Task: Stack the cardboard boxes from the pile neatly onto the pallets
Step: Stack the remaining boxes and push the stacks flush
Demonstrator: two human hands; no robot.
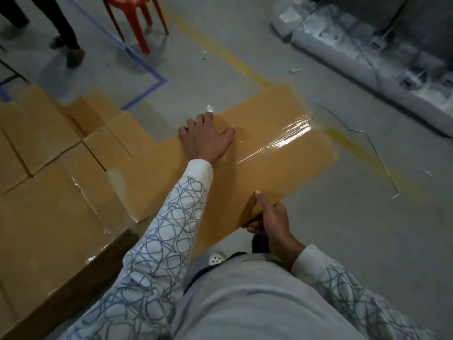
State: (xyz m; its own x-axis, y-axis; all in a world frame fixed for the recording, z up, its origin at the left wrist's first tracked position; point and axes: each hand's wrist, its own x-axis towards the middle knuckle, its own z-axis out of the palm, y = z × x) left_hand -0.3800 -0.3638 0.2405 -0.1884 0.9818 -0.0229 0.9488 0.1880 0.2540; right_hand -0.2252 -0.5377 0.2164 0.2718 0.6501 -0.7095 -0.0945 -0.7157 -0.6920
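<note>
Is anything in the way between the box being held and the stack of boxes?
Nothing visible. The left hand and right hand already hold the long box, and its end lies right beside the stacked boxes.

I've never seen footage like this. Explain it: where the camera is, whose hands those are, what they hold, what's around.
This is one picture from a wide-angle camera worn on a person's head, looking down at that person's own arms. There is no machine. The right hand grips the near corner of a taped cardboard box, thumb on top. The left hand lies spread on the box's top, fingertips at its far edge; whether they hook over it is unclear. At the left is a stack of similar boxes. Blue and yellow lines cross the grey floor. Farther off are a red chair and another person's legs.
</note>
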